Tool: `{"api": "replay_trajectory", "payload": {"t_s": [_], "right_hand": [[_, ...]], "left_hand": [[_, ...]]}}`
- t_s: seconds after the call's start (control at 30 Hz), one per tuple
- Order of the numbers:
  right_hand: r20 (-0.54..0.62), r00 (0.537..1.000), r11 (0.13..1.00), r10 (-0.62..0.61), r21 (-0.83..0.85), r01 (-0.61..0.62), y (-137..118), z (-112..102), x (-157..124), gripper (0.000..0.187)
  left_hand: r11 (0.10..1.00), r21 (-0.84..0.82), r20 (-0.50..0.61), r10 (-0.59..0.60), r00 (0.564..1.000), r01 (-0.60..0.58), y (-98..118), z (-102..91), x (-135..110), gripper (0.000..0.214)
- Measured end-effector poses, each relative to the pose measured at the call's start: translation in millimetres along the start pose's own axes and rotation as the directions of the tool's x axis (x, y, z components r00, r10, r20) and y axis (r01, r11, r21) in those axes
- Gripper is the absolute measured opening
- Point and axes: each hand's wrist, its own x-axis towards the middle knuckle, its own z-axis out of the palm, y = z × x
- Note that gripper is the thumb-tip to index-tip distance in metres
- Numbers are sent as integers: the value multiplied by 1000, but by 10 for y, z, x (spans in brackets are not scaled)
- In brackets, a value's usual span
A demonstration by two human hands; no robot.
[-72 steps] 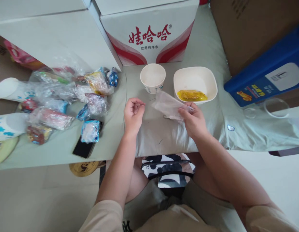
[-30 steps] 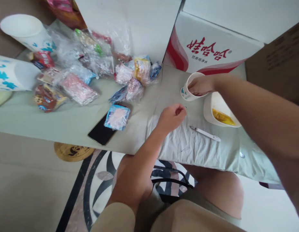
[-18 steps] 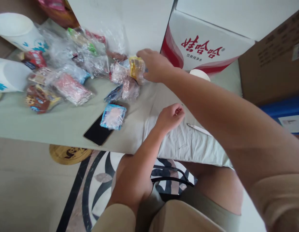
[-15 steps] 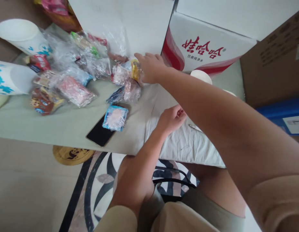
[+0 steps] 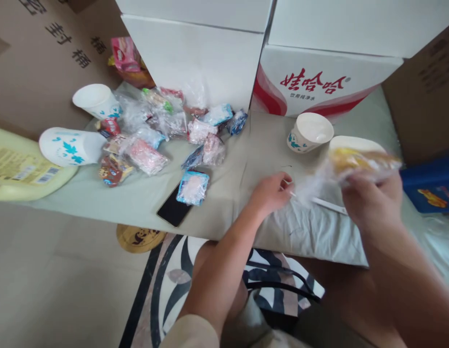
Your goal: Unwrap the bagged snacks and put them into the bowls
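Apparently pinching a yellow packet (image 5: 362, 162) between the thumb and fingers of the right hand (image 5: 376, 193), perhaps by the near side so as to leave the loose clear wrapping (image 5: 314, 181) free toward the left hand (image 5: 271, 193). Rather blurred there, hence hard to follow to the end. Holding the left hand low over the cloth (image 5: 227, 193), with fingers bent inward, just beside the tail of the wrapping; cannot tell if gripping its tip or merely near it. Under the wrapping, between both hands, a slim white tool (image 5: 330, 206), probably lying there for easy reach. Just beyond the right hand, a white bowl (image 5: 358, 143), partly hidden by the raised packet. Beyond the left hand, near the bowl, an upright paper cup (image 5: 311, 133), likely so placed to be within reach of either hand. To the left of the left hand, a blue packet (image 5: 193, 187) on top of a black phone (image 5: 171, 212), maybe from shortage of room; farther left, a heap of wrapped packets (image 5: 148, 157), close against a cup on its side (image 5: 70, 146).
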Motion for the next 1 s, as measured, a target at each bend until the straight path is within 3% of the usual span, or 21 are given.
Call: {"api": "replay_trajectory", "payload": {"t_s": [0.07, 0.13, 0.2, 0.3, 0.37, 0.47, 0.6, 0.7, 0.77, 0.83, 0.93, 1.0], "right_hand": [[13, 975, 942, 222, 253, -218, 241, -178, -318, 24], [36, 928, 847, 370, 397, -353, 432, -179, -538, 21], [86, 889, 770, 449, 468, -434, 558, -78, -640, 32], [38, 858, 758, 513, 450, -473, 656, 68, -621, 35], [39, 872, 779, 488, 431, -455, 682, 85, -574, 38], [95, 936, 857, 339, 380, -348, 696, -22, -545, 42], [119, 981, 967, 151, 189, -172, 743, -281, -553, 42], [98, 986, 982, 135, -143, -120, 824, -422, -555, 32], [128, 983, 926, 130, -370, -74, 890, -464, -561, 27], [175, 974, 875, 143, -482, -42, 944, -478, -570, 23], [217, 963, 899, 158, -435, -50, 956, -476, -566, 21], [252, 958, 959, 139, -277, -66, 903, -459, -549, 26]], "left_hand": [[989, -149, 45, 4, 999, 3, -5, 88, 8, 28], [950, -312, 106, 60, 993, -24, -13, 215, 21, 39], [911, -409, 164, 138, 977, -60, -24, 364, 40, 46], [879, -473, 176, 156, 972, -55, -41, 559, 81, 58], [857, -515, 159, 122, 980, -23, -53, 641, 116, 68], [864, -503, 97, 100, 990, -38, -80, 696, 183, 72], [893, -420, -142, 112, 983, -162, -143, 677, 306, 56], [919, -328, -392, 77, 917, -217, -180, 593, 410, 53], [949, -248, -522, 37, 852, -193, -187, 506, 470, 49], [972, -182, -602, 8, 798, -147, -186, 407, 510, 44], [987, -137, -625, -22, 780, -82, -180, 286, 508, 38], [996, -88, -579, -25, 815, -32, -172, 253, 459, 34]]}}
